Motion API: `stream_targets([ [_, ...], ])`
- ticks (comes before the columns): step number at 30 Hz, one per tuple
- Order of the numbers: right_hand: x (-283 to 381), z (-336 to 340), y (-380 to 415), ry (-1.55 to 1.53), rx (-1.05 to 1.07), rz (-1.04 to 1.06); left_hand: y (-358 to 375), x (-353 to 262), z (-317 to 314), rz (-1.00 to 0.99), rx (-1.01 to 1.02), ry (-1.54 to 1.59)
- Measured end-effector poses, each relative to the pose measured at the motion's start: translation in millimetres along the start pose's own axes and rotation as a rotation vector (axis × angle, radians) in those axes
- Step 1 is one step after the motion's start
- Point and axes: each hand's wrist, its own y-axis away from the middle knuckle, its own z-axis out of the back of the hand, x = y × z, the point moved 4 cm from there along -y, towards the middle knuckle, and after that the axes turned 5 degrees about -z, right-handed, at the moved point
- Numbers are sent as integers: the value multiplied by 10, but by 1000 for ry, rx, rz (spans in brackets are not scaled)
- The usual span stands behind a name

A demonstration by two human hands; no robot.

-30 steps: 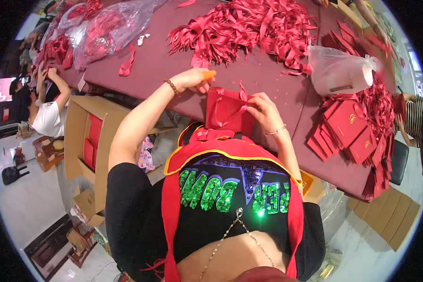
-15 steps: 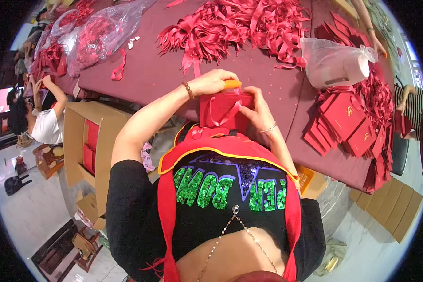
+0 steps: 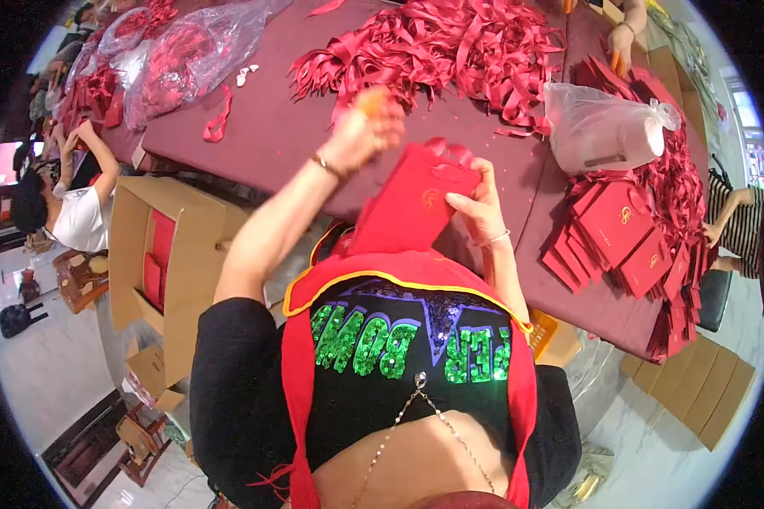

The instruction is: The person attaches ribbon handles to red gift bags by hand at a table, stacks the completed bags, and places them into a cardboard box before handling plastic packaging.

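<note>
My right hand (image 3: 482, 204) is closed on the right edge of a red gift bag (image 3: 407, 204) with a small gold emblem, its thumb across the front. The bag leans over the front of my red apron (image 3: 390, 270). Loops of red ribbon (image 3: 450, 151) stick out at its top. Up and to the left, apart from the bag, my left hand (image 3: 361, 136) is smeared by motion. A small orange object (image 3: 371, 102) shows at its fingers; whether it is gripped or worn I cannot make out. Beyond it lies a heap of red ribbons (image 3: 433, 51).
On the right of the table stand a clear plastic bag with a white roll (image 3: 607, 131) and a stack of red gift bags (image 3: 615, 220). Left of me is an open cardboard box (image 3: 136, 254). A co-worker's hand (image 3: 624, 47) reaches in at the far right.
My left hand has pulled away from the bag, up and left toward the ribbon heap. The bag has tilted, and its emblem now faces up. My right hand still holds it.
</note>
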Motion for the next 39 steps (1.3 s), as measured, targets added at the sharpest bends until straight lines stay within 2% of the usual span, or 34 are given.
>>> stream_targets([
  [1,16,-3,-35,2,5,8,74,301,-59,70,86,-64],
  [3,12,1,-89,52,44,49,755,237,-990,310,43,547],
  [4,-6,16,-101,54,47,48,744,323,-853,307,43,548],
  [5,-28,57,-113,156,-5,55,751,479,-690,296,361,438],
  [6,-57,161,-135,390,-69,172,793,608,-588,281,673,318],
  [7,-87,265,-150,625,-162,280,763,671,-486,297,538,455],
  [8,-122,358,-131,626,-159,277,677,745,-444,294,535,457],
  [10,-120,566,-82,589,-361,256,327,638,-130,-382,-191,-948],
  [11,-164,633,-93,136,-491,98,320,590,-91,-391,-235,-831],
  [12,-248,934,-95,128,-542,107,356,554,-55,-393,-238,-832],
  [14,-334,1207,-16,232,-693,31,557,446,-149,113,-53,-954],
  [15,-357,1263,25,231,-694,28,436,586,125,-49,-16,-1237],
  [16,-284,1230,78,573,-690,149,497,404,78,-420,-36,-1592],
  [17,-218,1140,127,914,-675,269,526,278,105,-594,-3,-1689],
  [18,-202,1121,163,910,-687,263,554,157,130,-772,38,-1777],
  [20,-59,903,189,1211,-688,238,588,42,139,-690,251,-2020],
  [21,-43,857,184,1201,-687,185,568,73,265,-604,369,-2025],
  [22,-17,826,183,1200,-698,183,549,87,386,-606,382,-2022],
  [24,15,771,117,1414,-651,142,522,89,565,-733,429,-1906],
  [26,-17,796,12,1425,-591,176,570,42,634,-774,414,-1843],
  [28,-38,646,-104,1612,-327,503,645,37,699,-655,333,-1817],
  [30,-23,544,-191,1680,-315,552,776,-19,598,-703,331,-1796],
  [32,-44,494,-276,1811,-256,509,897,-50,578,-421,212,-1688],
  [33,-92,541,-334,1874,-220,282,971,-56,548,-226,151,-1376],
  [34,-86,498,-348,1875,-214,278,992,-76,493,-222,147,-1372],
  [36,-121,411,-367,2055,-232,176,1057,-46,518,-77,29,-874],
  [37,-146,403,-379,2056,-219,174,1010,42,587,-127,43,-772],
  [39,-204,436,-443,1831,-173,-19,984,169,469,-71,-6,-682],
])
